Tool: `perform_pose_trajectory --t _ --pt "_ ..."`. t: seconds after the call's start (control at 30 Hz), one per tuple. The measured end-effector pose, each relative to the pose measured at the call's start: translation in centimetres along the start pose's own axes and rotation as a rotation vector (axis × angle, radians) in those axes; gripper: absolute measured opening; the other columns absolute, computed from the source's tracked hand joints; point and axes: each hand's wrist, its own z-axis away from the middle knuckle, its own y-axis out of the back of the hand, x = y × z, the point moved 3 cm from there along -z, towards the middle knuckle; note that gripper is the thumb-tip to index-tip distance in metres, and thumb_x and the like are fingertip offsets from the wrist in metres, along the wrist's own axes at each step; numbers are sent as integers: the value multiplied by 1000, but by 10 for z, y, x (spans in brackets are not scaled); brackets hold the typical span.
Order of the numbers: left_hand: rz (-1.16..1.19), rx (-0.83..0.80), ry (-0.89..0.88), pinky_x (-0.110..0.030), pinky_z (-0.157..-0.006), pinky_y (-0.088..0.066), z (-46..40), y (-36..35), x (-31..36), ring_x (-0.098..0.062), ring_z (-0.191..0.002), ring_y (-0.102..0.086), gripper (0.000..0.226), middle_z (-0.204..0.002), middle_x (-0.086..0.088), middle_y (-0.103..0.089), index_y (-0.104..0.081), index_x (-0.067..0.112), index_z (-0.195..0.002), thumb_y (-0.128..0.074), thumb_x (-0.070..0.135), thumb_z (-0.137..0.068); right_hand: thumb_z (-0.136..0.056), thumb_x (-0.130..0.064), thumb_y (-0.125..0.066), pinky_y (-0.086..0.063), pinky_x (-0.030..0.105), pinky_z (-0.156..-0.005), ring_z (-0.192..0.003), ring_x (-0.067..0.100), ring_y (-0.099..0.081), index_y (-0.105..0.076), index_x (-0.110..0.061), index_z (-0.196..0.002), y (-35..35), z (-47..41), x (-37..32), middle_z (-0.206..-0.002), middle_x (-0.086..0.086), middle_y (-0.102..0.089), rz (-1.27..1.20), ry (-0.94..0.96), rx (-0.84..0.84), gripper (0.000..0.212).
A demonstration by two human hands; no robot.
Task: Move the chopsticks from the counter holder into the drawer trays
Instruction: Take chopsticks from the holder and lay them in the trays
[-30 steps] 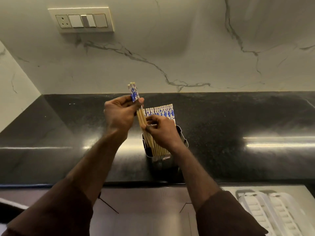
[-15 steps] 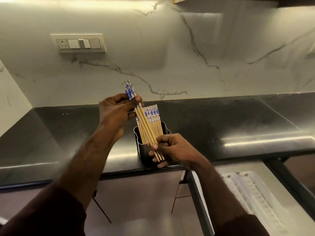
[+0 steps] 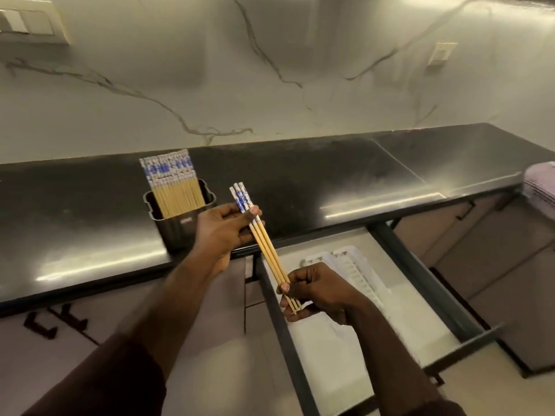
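Observation:
A dark holder (image 3: 180,223) stands on the black counter (image 3: 330,181), packed with several bamboo chopsticks (image 3: 172,187) with blue-and-white tops. Both hands hold a small bundle of chopsticks (image 3: 265,247) slanting over the counter edge and the open drawer (image 3: 420,295). My left hand (image 3: 225,229) pinches the bundle near its patterned tops. My right hand (image 3: 315,291) grips its thin tips above the drawer. White ribbed trays (image 3: 354,268) lie inside the drawer, partly hidden by my right hand.
The drawer's dark front rail (image 3: 468,340) juts out at lower right. Cabinet doors with dark handles (image 3: 54,322) sit below the counter at left. A pale folded item (image 3: 540,187) rests at the counter's right end. The marble wall carries a switch plate (image 3: 30,25).
The held bundle has left the holder and shifted right, over the open drawer. My right hand slid down to the tips. The view has swung right, showing more of the drawer.

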Motion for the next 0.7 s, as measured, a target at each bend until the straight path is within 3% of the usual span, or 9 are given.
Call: perform_pose_trajectory --t 0.13,0.33,0.43,0.53,0.6,0.7 --pt "-58 -56 129 -31 -66 -60 -16 -56 -59 -23 -82 -74 22 -92 -14 -74 -65 2 -104 -69 7 -83 -91 -13 -65 -60 37 -74 -81 27 -72 -72 0 -102 60 7 43 -95 22 -73 9 -112 23 18" --pt "-215 -69 308 -30 -68 -60 -52 -128 -170 -21 -79 -74 14 -92 -14 -73 -66 1 -100 -66 4 -86 -89 -14 -69 -61 33 -71 -74 24 -71 -73 2 -89 140 -12 122 -83 16 -74 125 -264 70 16" --pt "-242 -74 411 -28 -63 -58 -63 -146 -222 -22 -79 -73 10 -91 -16 -73 -67 0 -95 -67 0 -85 -87 -16 -71 -59 25 -63 -64 16 -71 -74 -3 -82 165 -30 158 -80 12 -75 258 -286 129 15" --pt "-285 -38 451 -26 -60 -57 -77 -155 -262 -26 -81 -71 11 -96 -22 -71 -67 -3 -95 -67 -4 -84 -86 -18 -70 -48 13 -49 -55 7 -66 -75 -3 -82 179 -52 186 -80 10 -76 368 -338 163 17" --pt "-327 -3 462 -26 -58 -58 -87 -156 -280 -28 -81 -70 14 -95 -23 -69 -67 -7 -97 -67 -7 -83 -86 -19 -69 -49 16 -50 -56 7 -66 -76 -6 -80 185 -67 199 -75 5 -76 398 -365 192 16" --pt "-406 26 458 -36 -67 -61 -101 -155 -305 -36 -85 -69 17 -95 -28 -67 -66 -7 -96 -69 -11 -80 -85 -15 -66 -54 19 -55 -54 6 -65 -74 -11 -76 187 -87 218 -64 -4 -70 418 -425 202 13"
